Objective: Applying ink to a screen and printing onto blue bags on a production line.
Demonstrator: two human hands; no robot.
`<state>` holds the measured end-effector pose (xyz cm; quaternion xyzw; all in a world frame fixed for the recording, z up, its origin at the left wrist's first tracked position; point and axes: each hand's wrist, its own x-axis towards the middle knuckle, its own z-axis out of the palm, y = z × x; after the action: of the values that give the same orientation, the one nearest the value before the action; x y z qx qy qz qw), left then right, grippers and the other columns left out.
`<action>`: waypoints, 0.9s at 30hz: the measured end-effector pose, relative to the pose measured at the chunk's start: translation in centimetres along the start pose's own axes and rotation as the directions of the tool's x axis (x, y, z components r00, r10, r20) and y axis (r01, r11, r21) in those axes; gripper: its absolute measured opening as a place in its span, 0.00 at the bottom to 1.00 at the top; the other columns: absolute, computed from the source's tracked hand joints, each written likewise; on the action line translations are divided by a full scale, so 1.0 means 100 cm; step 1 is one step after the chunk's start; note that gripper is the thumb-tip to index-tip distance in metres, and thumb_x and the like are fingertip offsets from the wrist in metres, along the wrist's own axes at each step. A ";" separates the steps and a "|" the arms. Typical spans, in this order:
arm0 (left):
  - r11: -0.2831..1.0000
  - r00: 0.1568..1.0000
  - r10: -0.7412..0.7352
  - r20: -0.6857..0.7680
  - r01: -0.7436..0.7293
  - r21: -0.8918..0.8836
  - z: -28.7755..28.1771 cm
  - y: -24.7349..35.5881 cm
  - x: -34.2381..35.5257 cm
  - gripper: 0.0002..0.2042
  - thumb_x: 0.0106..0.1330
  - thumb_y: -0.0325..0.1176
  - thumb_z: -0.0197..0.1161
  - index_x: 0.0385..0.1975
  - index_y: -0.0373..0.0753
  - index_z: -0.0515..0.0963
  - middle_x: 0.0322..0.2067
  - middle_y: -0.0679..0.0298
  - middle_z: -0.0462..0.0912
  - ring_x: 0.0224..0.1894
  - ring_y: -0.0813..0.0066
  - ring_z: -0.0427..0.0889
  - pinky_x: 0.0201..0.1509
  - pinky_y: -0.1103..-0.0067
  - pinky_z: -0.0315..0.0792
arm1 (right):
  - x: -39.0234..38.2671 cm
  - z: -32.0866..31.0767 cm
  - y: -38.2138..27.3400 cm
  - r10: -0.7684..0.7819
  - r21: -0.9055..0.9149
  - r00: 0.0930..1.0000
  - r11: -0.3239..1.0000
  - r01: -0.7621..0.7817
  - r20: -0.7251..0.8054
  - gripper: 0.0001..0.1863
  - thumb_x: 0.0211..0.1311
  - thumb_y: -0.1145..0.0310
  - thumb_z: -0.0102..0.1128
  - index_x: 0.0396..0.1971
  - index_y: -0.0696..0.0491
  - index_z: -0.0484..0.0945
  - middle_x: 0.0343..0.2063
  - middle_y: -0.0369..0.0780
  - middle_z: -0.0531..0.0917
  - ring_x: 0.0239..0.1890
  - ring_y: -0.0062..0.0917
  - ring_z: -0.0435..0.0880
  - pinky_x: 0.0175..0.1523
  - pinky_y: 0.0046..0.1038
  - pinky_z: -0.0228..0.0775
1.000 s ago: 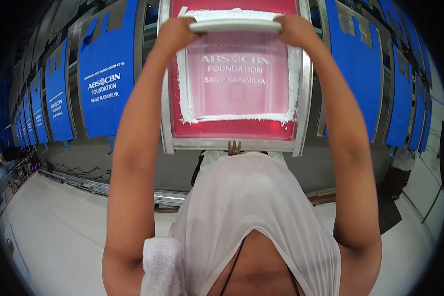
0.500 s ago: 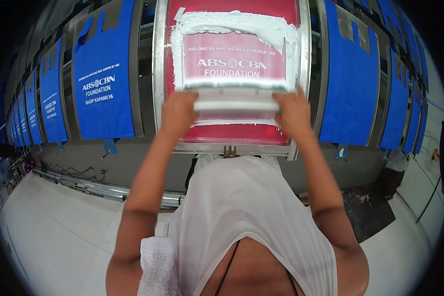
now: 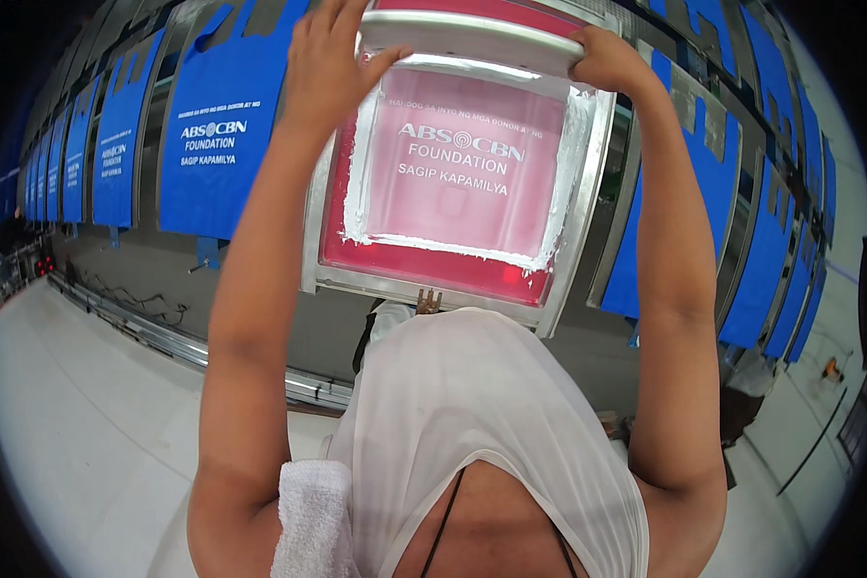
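Observation:
A silk-screen frame [image 3: 315, 226] with metal edges and a red mesh lies in front of me; its pinkish window carries white lettering. White ink [image 3: 472, 252] borders the window on the sides and the near edge. Across the far end of the mesh stretches a squeegee [image 3: 472, 37], wide and pale. My right hand [image 3: 612, 63] is closed round its right end. At the squeegee's left end my left hand [image 3: 329, 72] has its fingers apart and its thumb out; whether it touches the squeegee is not plain.
Blue cut fabric pieces [image 3: 217, 120] lie on boards in a row to the left, some with white print. More blue pieces [image 3: 694, 193] lie on the right. A metal rail [image 3: 144, 328] runs along the near side, above a white floor [image 3: 96, 414]. A white towel [image 3: 313, 520] hangs by my left arm.
Both hands and the squeegee have moved from the near part of the screen to its far end. My left hand has loosened its grip. The view has turned slightly, tilting the frame.

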<state>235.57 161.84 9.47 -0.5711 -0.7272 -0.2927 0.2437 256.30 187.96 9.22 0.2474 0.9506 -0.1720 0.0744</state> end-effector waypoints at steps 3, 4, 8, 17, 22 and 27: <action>0.689 0.284 -0.331 0.900 0.724 0.025 -0.062 0.065 -0.069 0.16 0.62 0.43 0.56 0.34 0.34 0.78 0.31 0.49 0.79 0.36 0.53 0.77 0.41 0.64 0.71 | 0.012 0.009 0.029 -0.003 0.032 1.000 0.999 0.004 -0.019 0.21 0.34 0.72 0.59 0.36 0.58 0.80 0.28 0.51 0.82 0.32 0.41 0.82 0.43 0.33 0.73; 0.681 0.229 -0.150 0.962 0.729 -0.067 -0.073 0.073 -0.129 0.13 0.61 0.42 0.58 0.34 0.38 0.79 0.26 0.52 0.79 0.32 0.62 0.80 0.37 0.71 0.72 | 0.019 0.010 0.028 -0.007 0.029 0.998 1.000 0.006 0.069 0.21 0.33 0.72 0.60 0.36 0.58 0.80 0.27 0.50 0.82 0.31 0.38 0.83 0.42 0.33 0.73; 0.269 -0.101 -0.006 0.995 0.958 0.099 -0.097 0.132 -0.274 0.17 0.63 0.43 0.59 0.34 0.31 0.79 0.26 0.64 0.81 0.28 0.79 0.77 0.34 0.79 0.71 | 0.025 0.018 -0.001 0.099 0.033 0.974 0.994 -0.108 0.204 0.26 0.34 0.70 0.62 0.42 0.57 0.78 0.28 0.47 0.83 0.33 0.34 0.83 0.43 0.33 0.74; -0.198 -0.007 0.153 0.988 0.979 0.037 -0.098 0.148 -0.274 0.16 0.65 0.42 0.57 0.28 0.33 0.78 0.20 0.74 0.75 0.25 0.89 0.69 0.29 0.85 0.65 | 0.038 0.042 -0.034 -0.020 -0.046 1.000 0.999 0.019 -0.024 0.28 0.35 0.73 0.54 0.46 0.54 0.77 0.38 0.49 0.81 0.43 0.41 0.79 0.50 0.31 0.70; -0.071 0.037 0.124 0.992 0.997 -0.028 -0.101 0.148 -0.268 0.16 0.66 0.44 0.56 0.24 0.36 0.78 0.15 0.73 0.70 0.18 0.87 0.64 0.23 0.86 0.59 | -0.036 0.061 -0.074 0.034 -0.088 0.999 0.996 -0.033 0.015 0.28 0.36 0.72 0.54 0.47 0.49 0.78 0.41 0.47 0.81 0.45 0.40 0.79 0.52 0.34 0.70; -0.038 0.049 0.075 0.996 0.998 -0.046 -0.102 0.150 -0.269 0.17 0.66 0.44 0.56 0.23 0.37 0.77 0.14 0.73 0.70 0.18 0.87 0.64 0.22 0.86 0.59 | -0.191 0.096 -0.190 0.073 0.022 0.997 0.997 -0.073 0.011 0.25 0.37 0.80 0.57 0.43 0.50 0.77 0.34 0.44 0.78 0.40 0.38 0.77 0.46 0.36 0.69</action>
<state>256.49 138.80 0.43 -0.2056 -0.5877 -0.3658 -0.6918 264.01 160.45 10.15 0.2821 0.9385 -0.1813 0.0828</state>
